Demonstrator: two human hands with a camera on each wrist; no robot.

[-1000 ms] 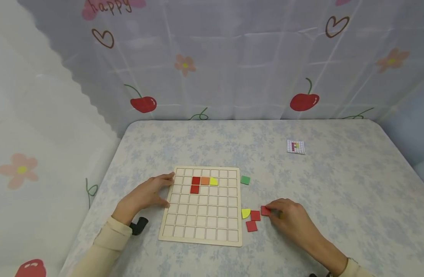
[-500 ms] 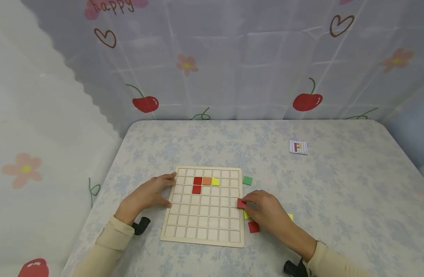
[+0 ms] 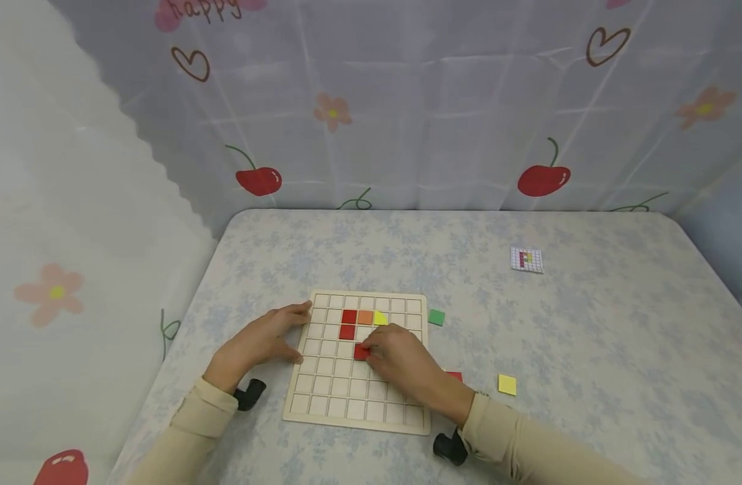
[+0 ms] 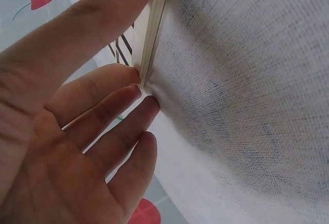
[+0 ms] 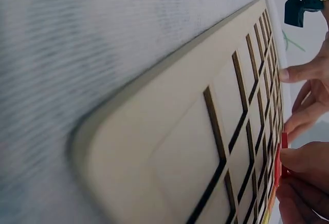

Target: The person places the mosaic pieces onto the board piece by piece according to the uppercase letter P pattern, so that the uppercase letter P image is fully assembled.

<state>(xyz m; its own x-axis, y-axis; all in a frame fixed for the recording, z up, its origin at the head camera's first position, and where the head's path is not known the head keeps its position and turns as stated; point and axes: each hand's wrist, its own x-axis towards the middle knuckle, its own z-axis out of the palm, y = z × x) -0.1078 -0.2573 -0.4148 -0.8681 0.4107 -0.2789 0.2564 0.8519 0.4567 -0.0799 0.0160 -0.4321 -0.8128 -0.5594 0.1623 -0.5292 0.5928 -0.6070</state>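
A wooden grid board [image 3: 298, 415] lies flat on the table. In its upper part sit two red square tiles, one [image 3: 349, 316] above the other [image 3: 347, 332], an orange tile [image 3: 365, 317] and a yellow rounded tile [image 3: 380, 318] that the right hand partly overlaps. My right hand [image 3: 407, 360] pinches a red square tile [image 3: 361, 351] between thumb and fingers, close over the board's middle. My left hand [image 3: 258, 343] rests against the board's left edge; in the left wrist view its fingers [image 4: 121, 126] are relaxed, with fingertips touching the edge.
A green tile [image 3: 436, 317] lies just right of the board. A yellow square tile [image 3: 507, 384] is further right, and a red tile [image 3: 454, 376] shows partly behind the right wrist. Toward the back right lies a small card [image 3: 526, 260] with a coloured grid pattern.
My right hand has carried the red tile leftward from the loose tiles on the table to over the board. The yellow square tile has come into view. The left hand stays at the board's edge.
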